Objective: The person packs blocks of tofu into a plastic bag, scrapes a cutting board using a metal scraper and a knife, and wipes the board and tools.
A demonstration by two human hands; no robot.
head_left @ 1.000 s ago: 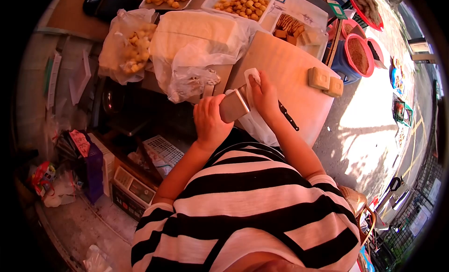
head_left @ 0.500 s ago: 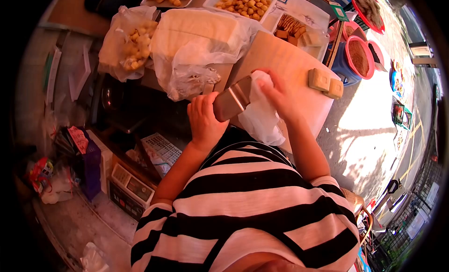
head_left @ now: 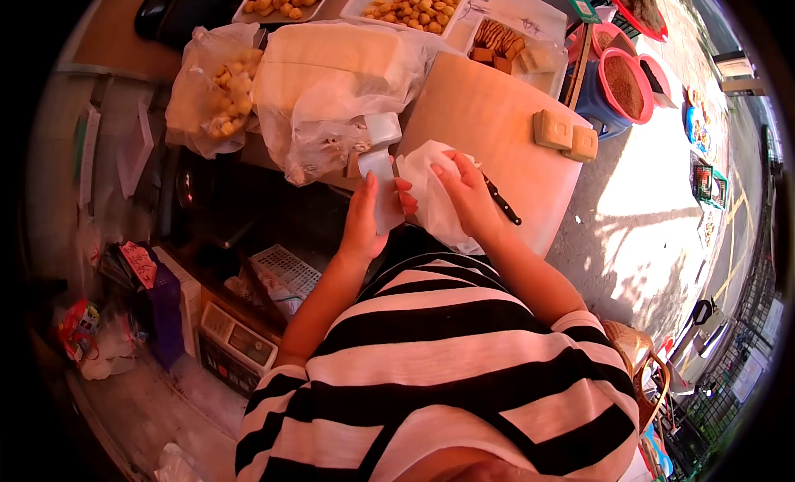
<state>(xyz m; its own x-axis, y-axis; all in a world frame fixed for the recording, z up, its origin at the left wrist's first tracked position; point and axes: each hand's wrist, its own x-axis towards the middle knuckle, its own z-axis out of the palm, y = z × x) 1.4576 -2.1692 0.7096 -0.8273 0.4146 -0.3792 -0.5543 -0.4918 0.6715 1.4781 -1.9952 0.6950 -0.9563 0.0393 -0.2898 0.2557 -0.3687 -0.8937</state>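
My left hand (head_left: 363, 215) is wrapped round a broad, flat, shiny metal tool (head_left: 378, 169), thumb on one side and fingertips on the other; its upper end looks bent. Close beside it, my right hand (head_left: 470, 194) pinches a thin white plastic bag (head_left: 432, 202), which hangs crumpled over the near edge of the cutting board (head_left: 480, 97). A black-handled knife (head_left: 502, 204) lies on the board by my right wrist, its blade largely hidden. Two pale yellow tofu blocks (head_left: 565, 134) sit at the board's right edge.
Large white tofu slabs (head_left: 335, 60) lie in clear plastic left of the board, beside a bag of fried tofu puffs (head_left: 228, 89). Behind are a tray of puffs (head_left: 410, 10) and a tray of brown slices (head_left: 509, 51). Tubs (head_left: 625, 84) stand right; a scale (head_left: 236, 345) is lower left.
The metal tool has turned more upright and moved slightly left in my left hand. My right hand and the bag have shifted left and down, and the knife handle has come into view.
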